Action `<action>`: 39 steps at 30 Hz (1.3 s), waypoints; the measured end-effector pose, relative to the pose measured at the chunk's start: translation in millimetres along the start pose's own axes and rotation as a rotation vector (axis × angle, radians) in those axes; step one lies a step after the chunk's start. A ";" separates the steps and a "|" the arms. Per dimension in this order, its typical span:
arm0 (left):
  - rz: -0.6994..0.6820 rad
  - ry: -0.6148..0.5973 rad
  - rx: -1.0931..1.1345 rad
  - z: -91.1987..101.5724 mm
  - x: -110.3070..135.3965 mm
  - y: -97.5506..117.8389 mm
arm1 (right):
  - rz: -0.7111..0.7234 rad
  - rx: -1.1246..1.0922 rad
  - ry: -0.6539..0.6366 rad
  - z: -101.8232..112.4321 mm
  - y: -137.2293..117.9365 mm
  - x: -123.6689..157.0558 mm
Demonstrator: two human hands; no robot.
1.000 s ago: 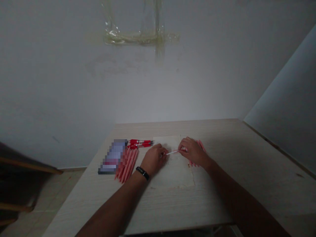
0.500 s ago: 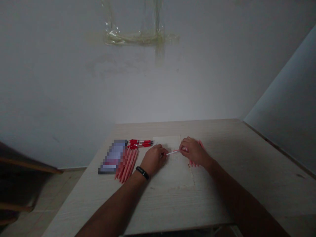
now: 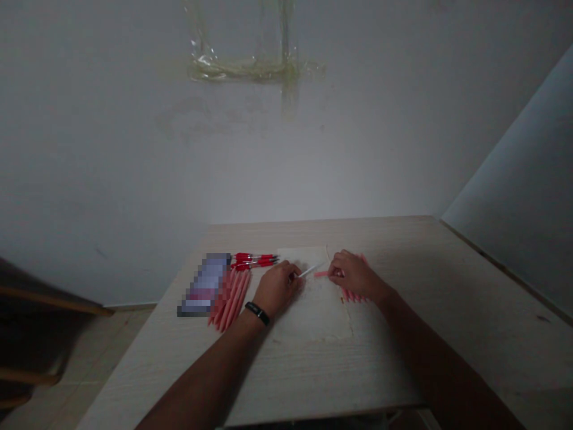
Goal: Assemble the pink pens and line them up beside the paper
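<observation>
My left hand, with a black band at the wrist, is closed on a thin white refill whose free end points right and a little up. My right hand is closed on a pink pen barrel, its open end just short of the refill's tip. Both hands rest over a pale sheet of paper on the wooden table. Several more pink barrels lie under and behind my right hand.
Left of my left hand lie several pink barrels, a few red pens and a blurred-out box. A grey wall stands behind the table, with a slanted panel at the right. Wooden furniture stands at far left.
The refill and the pink barrel, joined in a line before, have come apart. The refill's tip has tilted up and my right hand has drawn slightly to the right.
</observation>
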State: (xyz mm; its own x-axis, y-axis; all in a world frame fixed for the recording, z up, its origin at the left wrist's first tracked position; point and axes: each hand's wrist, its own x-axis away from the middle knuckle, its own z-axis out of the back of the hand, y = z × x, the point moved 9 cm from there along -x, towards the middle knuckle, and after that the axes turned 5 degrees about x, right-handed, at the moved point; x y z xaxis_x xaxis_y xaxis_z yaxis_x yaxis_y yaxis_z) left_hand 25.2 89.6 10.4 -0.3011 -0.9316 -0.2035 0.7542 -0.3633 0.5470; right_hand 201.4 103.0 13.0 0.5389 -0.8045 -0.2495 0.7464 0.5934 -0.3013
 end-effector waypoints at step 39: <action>-0.201 -0.137 0.057 -8.0 4.0 30.1 | 0.118 -0.106 0.017 -1.4 -30.4 -1.4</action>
State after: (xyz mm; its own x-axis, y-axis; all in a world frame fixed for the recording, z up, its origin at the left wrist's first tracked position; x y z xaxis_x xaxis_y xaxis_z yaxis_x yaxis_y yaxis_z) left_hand 51.4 74.9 19.5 -0.5210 -0.8291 -0.2029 0.6381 -0.5362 0.5525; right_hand 177.4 86.1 21.1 0.6134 -0.7289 -0.3041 0.6322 0.6840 -0.3640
